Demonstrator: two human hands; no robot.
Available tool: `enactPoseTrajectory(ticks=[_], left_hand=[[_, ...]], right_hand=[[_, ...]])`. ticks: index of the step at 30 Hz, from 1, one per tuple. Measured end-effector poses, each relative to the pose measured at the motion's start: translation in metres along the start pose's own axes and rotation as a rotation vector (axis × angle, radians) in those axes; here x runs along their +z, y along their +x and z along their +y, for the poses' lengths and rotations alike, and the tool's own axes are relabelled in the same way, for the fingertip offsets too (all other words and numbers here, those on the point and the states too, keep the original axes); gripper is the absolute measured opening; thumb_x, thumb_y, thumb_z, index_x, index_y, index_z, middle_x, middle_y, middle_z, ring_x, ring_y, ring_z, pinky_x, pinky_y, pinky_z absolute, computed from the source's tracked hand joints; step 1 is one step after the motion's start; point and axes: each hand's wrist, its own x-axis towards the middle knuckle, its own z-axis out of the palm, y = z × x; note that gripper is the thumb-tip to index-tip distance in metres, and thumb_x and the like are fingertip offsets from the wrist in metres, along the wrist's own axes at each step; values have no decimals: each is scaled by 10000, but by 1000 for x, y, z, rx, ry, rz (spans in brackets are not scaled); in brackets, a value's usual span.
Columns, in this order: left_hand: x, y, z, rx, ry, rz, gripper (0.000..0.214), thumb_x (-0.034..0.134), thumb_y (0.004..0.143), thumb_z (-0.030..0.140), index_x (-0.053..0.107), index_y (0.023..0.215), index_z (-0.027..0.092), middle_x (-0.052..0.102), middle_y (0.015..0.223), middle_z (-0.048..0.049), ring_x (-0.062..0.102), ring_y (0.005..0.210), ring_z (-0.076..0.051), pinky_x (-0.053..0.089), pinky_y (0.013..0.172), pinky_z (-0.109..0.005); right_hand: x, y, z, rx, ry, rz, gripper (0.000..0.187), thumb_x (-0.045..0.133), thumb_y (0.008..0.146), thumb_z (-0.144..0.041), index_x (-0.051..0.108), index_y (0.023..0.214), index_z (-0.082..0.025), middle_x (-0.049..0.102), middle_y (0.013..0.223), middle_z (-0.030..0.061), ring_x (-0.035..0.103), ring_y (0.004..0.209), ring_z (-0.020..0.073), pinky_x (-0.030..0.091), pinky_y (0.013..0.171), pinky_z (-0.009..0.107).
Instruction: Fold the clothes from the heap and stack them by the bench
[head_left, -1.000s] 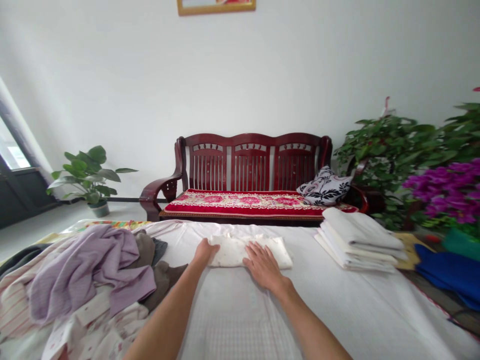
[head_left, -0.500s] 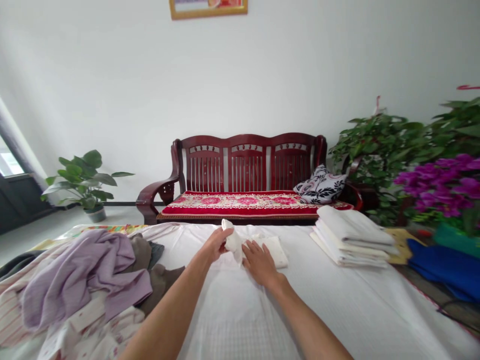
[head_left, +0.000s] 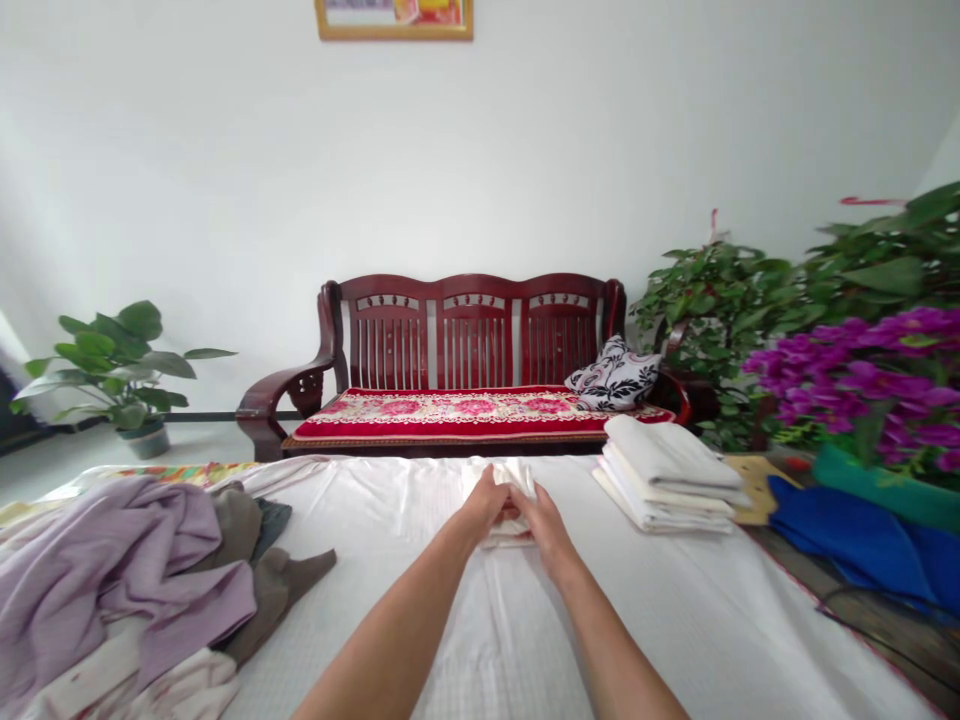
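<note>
A small folded white cloth [head_left: 504, 542] lies on the white sheet that covers the table, near its far edge. My left hand [head_left: 486, 503] grips the cloth from the left, thumb on top and fingers curled. From the right, my right hand [head_left: 541, 522] holds its other side, fingers bent inward. The two hands almost meet over the cloth and hide its middle. What kind of garment or cloth it is, I cannot tell.
Left lies a heap of loose clothes with a lilac garment [head_left: 112, 570] on top. A stack of folded white cloths [head_left: 667, 480] stands right, near a blue cloth [head_left: 855, 545] and purple flowers [head_left: 885, 385]. Beyond the table is a wooden bench [head_left: 472, 330].
My left hand has brought the lifted left part of the cloth over to the right. Both hands now hold the smaller bundle together. The view has turned slightly right.
</note>
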Motion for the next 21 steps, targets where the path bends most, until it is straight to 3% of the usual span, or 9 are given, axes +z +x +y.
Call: enactPoseTrajectory(ticks=[2,4,6,8,10,12,15,18,21], left_hand=[[-5,-1,-1,21,4,-16,662,632,768,169,436,1397,106,668,716,-28,664,630,-159,557,675,-294],[-16,-1,0,83,36,25,526,569,814,171,515,1332,101,706,874,-98,696,777,-190,567,787,-344],[-28,-3,-2,160,76,105,442,502,861,169,560,1297,124,697,1077,-140,671,1012,-230,518,951,-397],[-38,-6,-10,274,172,139,405,484,890,184,598,1278,165,637,1280,-137,540,1265,-255,381,1120,-422],[-42,-12,-23,421,417,84,399,513,904,241,620,1285,193,538,1440,-123,352,1433,-287,233,1204,-454],[-41,-17,-37,519,747,11,442,516,919,322,597,1337,203,408,1552,-125,193,1498,-345,145,1209,-545],[-37,-21,-51,509,1017,-11,504,500,931,378,528,1416,245,265,1624,-115,79,1509,-403,96,1169,-652],[-38,-16,-53,522,988,-59,514,556,899,342,544,1402,238,314,1603,-125,98,1514,-376,91,1196,-597],[-43,-6,-49,436,692,34,530,606,857,266,552,1374,159,390,1558,-163,198,1505,-306,150,1227,-451]], right_hand=[[-1,-1,-3,10,-77,85,600,719,704,-479,589,1233,-228,743,970,66,683,691,216,510,471,274],[-2,-1,-6,-21,-159,128,590,659,715,-404,589,1266,-202,745,965,73,678,677,227,511,473,288],[-5,1,-8,-88,-290,165,603,558,744,-356,568,1321,-181,740,1038,92,694,793,261,544,562,317],[-8,2,-9,-143,-505,217,644,487,768,-316,515,1393,-163,706,1176,117,672,1002,294,556,741,352],[-11,1,-11,-153,-789,274,681,455,802,-275,429,1470,-145,652,1282,147,606,1157,317,507,894,394],[-13,-2,-11,-156,-1062,320,678,431,835,-222,380,1506,-136,609,1334,175,565,1207,338,462,951,433],[-11,-7,-12,-310,-1288,327,607,372,878,-149,440,1481,-168,513,1457,153,468,1313,322,400,1026,438],[-5,-9,-9,-496,-1364,222,537,346,937,-193,479,1457,-211,401,1564,77,280,1456,272,258,1154,439],[-4,-7,-1,-399,-1399,93,493,332,983,-324,505,1435,-232,390,1574,52,287,1460,291,226,1164,505]])
